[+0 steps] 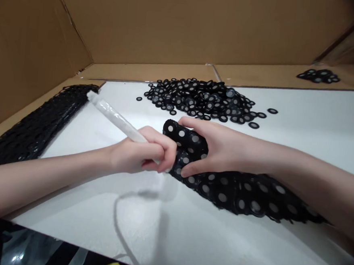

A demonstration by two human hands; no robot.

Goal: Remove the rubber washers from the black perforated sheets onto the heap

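Note:
My left hand (147, 151) is closed around a white pen-like tool (114, 116), whose lower end is at the left edge of a black sheet of joined rings (239, 193). The tool's upper end points up and left. My right hand (204, 148) lies on the same sheet, thumb and fingers spread around its raised or folded left end and touching it. Pale round centres show in the black rings. The sheet runs right under my right forearm, which hides part of it.
A heap of loose black rings (197, 97) lies behind my hands, with stray rings beside it. A stack of black ring sheets (41, 119) is at the left. Cardboard walls (184, 28) surround the white board (114, 209). A smaller ring pile (318, 76) sits back right.

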